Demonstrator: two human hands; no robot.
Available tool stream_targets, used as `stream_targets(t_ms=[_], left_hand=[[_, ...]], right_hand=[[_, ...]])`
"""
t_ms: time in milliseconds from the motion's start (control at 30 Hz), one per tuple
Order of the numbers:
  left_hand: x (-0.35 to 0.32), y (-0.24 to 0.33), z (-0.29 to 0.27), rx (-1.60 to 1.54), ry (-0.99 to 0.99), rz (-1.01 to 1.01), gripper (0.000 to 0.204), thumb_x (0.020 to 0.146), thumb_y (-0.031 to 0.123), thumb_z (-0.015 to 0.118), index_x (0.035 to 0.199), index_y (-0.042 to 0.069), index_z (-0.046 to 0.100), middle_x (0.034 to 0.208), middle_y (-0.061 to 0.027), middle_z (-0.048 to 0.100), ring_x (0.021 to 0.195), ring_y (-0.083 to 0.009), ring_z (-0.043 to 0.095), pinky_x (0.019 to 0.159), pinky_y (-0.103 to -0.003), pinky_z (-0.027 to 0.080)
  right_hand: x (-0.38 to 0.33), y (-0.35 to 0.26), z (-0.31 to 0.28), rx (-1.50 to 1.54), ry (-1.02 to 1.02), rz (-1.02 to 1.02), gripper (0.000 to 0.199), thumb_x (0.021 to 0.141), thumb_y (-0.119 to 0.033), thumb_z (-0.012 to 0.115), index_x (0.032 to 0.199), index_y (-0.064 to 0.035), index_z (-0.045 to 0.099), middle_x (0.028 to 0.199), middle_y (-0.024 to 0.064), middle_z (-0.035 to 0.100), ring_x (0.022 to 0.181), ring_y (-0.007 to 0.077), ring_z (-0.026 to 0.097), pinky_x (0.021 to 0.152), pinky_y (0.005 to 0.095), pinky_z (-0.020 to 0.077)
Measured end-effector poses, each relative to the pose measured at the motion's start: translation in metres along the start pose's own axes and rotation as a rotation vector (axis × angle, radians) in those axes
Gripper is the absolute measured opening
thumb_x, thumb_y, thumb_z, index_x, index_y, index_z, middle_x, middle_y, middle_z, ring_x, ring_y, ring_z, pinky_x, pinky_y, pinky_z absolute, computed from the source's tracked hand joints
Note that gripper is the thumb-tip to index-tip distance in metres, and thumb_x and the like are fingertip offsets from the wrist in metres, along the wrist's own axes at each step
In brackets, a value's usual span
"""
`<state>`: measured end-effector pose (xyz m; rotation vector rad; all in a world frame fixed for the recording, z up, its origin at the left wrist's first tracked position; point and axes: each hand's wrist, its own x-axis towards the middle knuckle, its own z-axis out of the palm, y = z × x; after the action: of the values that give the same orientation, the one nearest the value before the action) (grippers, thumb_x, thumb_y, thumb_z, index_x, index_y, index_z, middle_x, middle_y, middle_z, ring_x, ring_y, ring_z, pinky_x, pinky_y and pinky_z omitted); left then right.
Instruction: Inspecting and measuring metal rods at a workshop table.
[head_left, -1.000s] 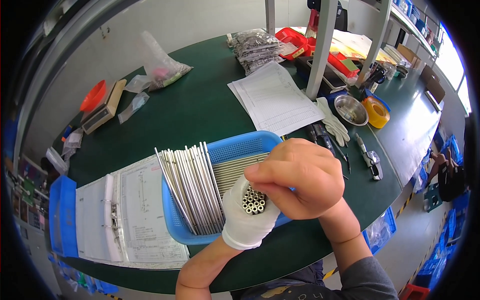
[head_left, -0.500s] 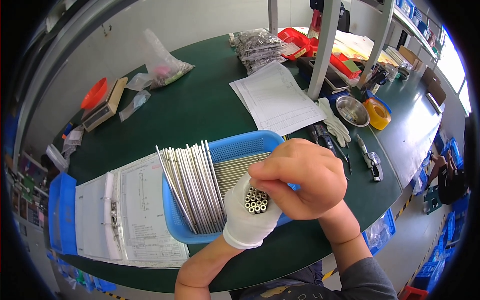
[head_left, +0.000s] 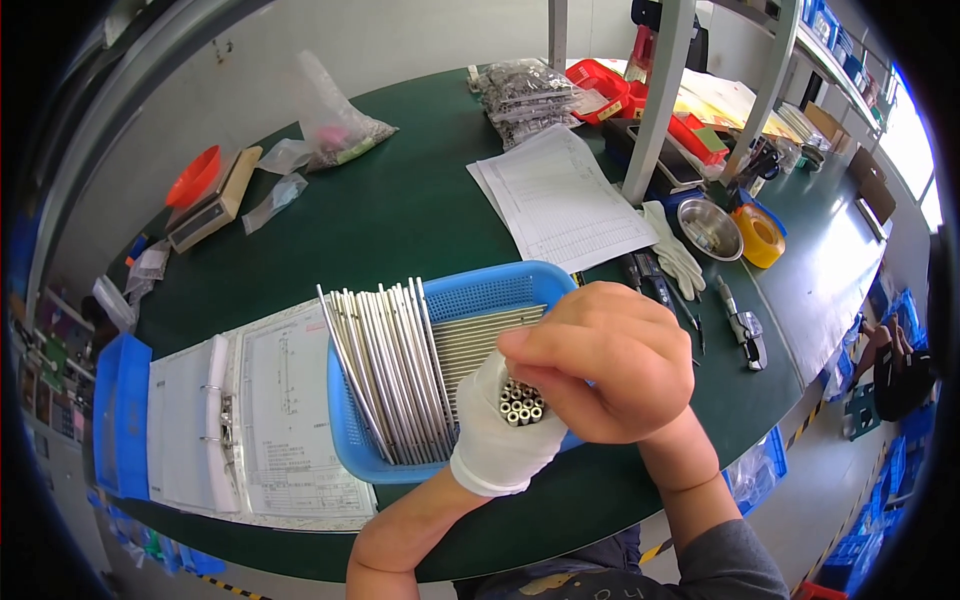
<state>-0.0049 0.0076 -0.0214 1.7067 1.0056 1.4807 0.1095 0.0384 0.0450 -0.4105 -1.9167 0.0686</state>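
Note:
My left hand (head_left: 500, 450), in a white glove, is wrapped round a bundle of thin metal tubes (head_left: 521, 411) whose hollow ends face up at me. Bare and closed in a pinch, my right hand (head_left: 622, 365) is right over the far edge of that bundle and covers part of it. Whatever its fingers grip is hidden. Under both hands is a blue plastic basket (head_left: 345, 437). Long silver tubes (head_left: 395, 375) lean in its left half, and more tubes (head_left: 480, 345) lie crosswise at the bottom on the right.
An open ring binder (head_left: 285, 420) and a blue bin (head_left: 122, 415) lie left. Beyond the basket are paper sheets (head_left: 565, 200), bagged parts (head_left: 525, 95) and a scale (head_left: 215, 205) with a red pan. A micrometer (head_left: 742, 325), white glove (head_left: 672, 250) and metal bowl (head_left: 710, 230) are right.
The view has shifted slightly. My left hand and the tube bundle have moved a little to the right, closer under my right hand, which keeps its pinch.

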Motion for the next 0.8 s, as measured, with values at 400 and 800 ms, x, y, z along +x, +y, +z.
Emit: stream_targets(t_ms=[400,800], left_hand=[[-0.012,-0.017,0.004,-0.198,-0.05,-0.107,0.019,0.081,0.012,0.063,0.098,0.008,0.057,0.086,-0.0049,0.062,0.081,-0.0214,0.063,0.066,-0.029,0.047],[-0.003,0.0,-0.002,-0.275,-0.028,-0.095,0.022,0.075,0.008,0.068,0.094,0.007,0.058,0.083,-0.0056,0.062,0.077,-0.0204,0.062,0.064,-0.029,0.047]], right_hand=[[0.001,0.003,0.015,0.048,0.099,-0.098,0.029,0.062,-0.002,0.073,0.089,-0.0041,0.065,0.06,0.0031,0.056,0.049,0.0162,0.052,0.046,0.0269,0.0388],[0.0,-0.002,0.004,0.049,-0.025,0.057,0.025,0.062,0.002,0.072,0.086,-0.004,0.066,0.068,0.0053,0.063,0.058,0.018,0.06,0.053,0.0275,0.0454]])
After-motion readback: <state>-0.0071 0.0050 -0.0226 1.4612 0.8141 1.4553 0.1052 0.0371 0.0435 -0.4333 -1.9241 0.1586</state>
